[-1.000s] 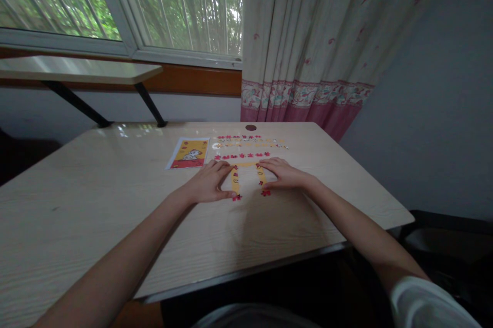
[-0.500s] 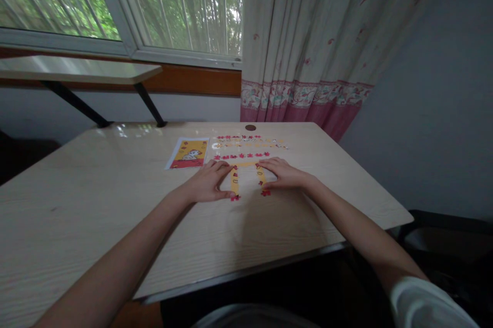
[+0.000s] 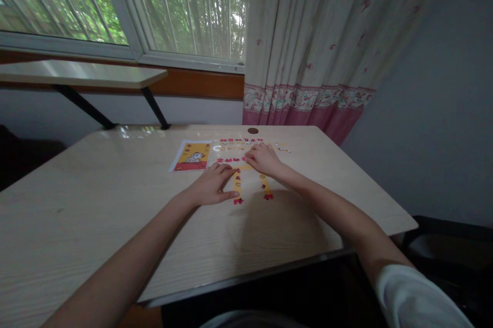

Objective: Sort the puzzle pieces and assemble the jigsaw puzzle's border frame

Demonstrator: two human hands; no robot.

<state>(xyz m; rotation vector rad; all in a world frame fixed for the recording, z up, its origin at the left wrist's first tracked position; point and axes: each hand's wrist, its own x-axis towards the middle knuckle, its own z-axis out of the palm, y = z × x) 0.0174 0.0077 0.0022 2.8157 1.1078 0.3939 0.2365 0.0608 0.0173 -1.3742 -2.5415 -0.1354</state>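
Yellow jigsaw strips with red ends form a three-sided frame on the table. My left hand (image 3: 211, 184) rests beside its left strip (image 3: 238, 184), thumb and fingers apart, the tips touching the edge of the pieces. Beyond the frame's top strip, my right hand (image 3: 265, 159) is bent over the right end of a row of red puzzle pieces (image 3: 230, 160), with its fingers drawn together. Whatever lies under those fingertips is hidden. The frame's right strip (image 3: 263, 184) lies untouched, ending in a red piece (image 3: 268, 197).
Left of the loose pieces lies a reference picture (image 3: 193, 156) of a white cartoon animal on yellow and red. More puzzle pieces (image 3: 231, 140) run in rows further back. A round brown disc (image 3: 253, 131) sits near the table's (image 3: 115, 205) far edge. A raised shelf (image 3: 96, 74) stands back left.
My right hand has left the frame's right strip and moved up and left to the red row, its fingers closing together. My left hand stays at the left strip. The view has shifted slightly.
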